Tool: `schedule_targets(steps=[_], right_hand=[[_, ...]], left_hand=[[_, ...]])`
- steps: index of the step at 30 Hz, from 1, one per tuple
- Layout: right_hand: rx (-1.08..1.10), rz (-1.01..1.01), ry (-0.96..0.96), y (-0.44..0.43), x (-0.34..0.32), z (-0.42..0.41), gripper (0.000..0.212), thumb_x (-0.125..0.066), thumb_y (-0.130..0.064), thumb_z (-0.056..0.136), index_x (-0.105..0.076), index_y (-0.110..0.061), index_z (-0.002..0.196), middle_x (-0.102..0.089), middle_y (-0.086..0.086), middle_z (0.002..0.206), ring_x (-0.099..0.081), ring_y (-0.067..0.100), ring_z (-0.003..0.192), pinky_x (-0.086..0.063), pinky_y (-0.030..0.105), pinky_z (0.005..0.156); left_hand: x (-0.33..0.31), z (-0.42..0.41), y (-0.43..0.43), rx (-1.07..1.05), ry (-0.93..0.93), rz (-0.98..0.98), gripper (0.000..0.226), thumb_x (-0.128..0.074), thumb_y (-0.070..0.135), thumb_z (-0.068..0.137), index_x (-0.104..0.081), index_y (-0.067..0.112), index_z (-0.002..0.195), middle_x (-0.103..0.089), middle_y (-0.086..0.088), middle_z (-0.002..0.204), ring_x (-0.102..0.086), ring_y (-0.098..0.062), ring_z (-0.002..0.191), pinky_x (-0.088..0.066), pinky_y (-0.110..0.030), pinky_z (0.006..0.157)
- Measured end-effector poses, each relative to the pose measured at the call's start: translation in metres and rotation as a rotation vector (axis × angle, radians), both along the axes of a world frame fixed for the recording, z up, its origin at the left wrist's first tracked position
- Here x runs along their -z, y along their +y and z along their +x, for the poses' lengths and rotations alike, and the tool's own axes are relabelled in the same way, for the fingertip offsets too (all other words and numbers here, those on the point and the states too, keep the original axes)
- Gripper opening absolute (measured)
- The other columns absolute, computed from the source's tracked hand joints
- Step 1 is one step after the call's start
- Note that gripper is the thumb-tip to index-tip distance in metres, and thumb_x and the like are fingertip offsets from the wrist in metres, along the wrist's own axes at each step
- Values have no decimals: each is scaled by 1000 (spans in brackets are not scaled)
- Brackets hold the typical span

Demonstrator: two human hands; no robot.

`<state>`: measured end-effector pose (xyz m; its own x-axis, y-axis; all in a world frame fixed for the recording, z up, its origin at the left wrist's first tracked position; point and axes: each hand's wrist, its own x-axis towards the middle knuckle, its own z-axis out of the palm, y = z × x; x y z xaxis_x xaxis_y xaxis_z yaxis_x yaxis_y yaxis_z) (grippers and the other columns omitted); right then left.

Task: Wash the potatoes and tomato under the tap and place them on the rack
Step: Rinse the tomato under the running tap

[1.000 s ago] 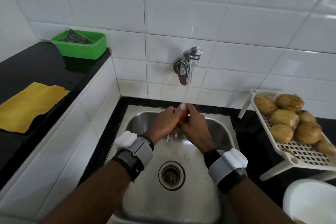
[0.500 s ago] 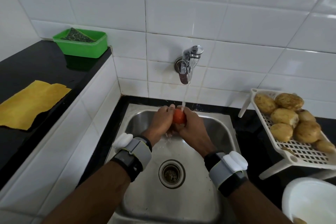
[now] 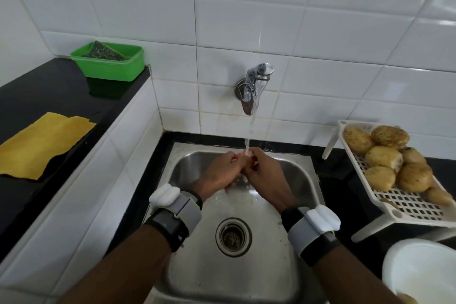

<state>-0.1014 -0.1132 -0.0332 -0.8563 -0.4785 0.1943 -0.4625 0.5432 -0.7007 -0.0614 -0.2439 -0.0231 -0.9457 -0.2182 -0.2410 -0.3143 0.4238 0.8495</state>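
A white bowl (image 3: 419, 269) at the near right is cut off, and its contents are unclear. Over the far half of the sink (image 3: 299, 180), the left hand (image 3: 222, 170) and right hand (image 3: 265, 175) both curl round the tomato (image 3: 250, 159) under the tap (image 3: 254, 89). Only a red sliver shows between them. Wet, it is probably slick, light and easily bruised, so cup it whole and gently. Potatoes (image 3: 385, 158) fill the rack (image 3: 407, 205) on the table's right.

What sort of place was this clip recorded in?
Most likely a home kitchen's washing corner: a steel sink set in a black counter under a running wall tap, white tiled wall, and a white rack of potatoes beside it.
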Motion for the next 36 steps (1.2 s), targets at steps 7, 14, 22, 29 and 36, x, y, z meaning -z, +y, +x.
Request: schedule_targets(steps=[7,14,22,29,36], right_hand=[[-17,-95,-65,-1,-3,3,42,-71,-28,86,-53,-22,124,-65,-8,105,-61,5,93,-53,25,81],[13,-115,-89,-2,-3,4,42,-78,-30,78,-57,-25,115,-63,-13,98,-60,4,88,-48,18,75],[80,-69,-109,1,2,6,40,-77,-27,80,-57,-19,113,-63,-5,104,-62,10,95,-55,30,83],[-120,-175,-69,-1,-2,14,34,-50,-28,101,-52,-20,134,-67,-5,106,-63,10,97,-50,23,85],[30,-308,-186,-2,3,10,37,-33,-35,106,-61,-16,120,-70,1,105,-66,9,95,-53,17,79]], left_hand=[[2,2,-2,-60,6,373,50,-37,54,99,-57,10,112,-63,-15,75,-54,-18,50,-40,-25,40],[1,4,-1,-55,60,306,44,-40,53,99,-51,14,116,-65,-9,85,-58,-17,57,-46,-26,45],[-2,2,0,-97,78,70,45,-32,54,100,-47,18,122,-63,-9,92,-60,-15,65,-48,-25,53],[1,0,-2,-125,5,468,45,-32,45,103,-57,8,112,-63,-10,74,-57,-18,58,-45,-28,49],[9,7,15,-12,80,530,42,-35,42,103,-54,7,113,-65,-9,86,-58,-17,66,-48,-29,56]])
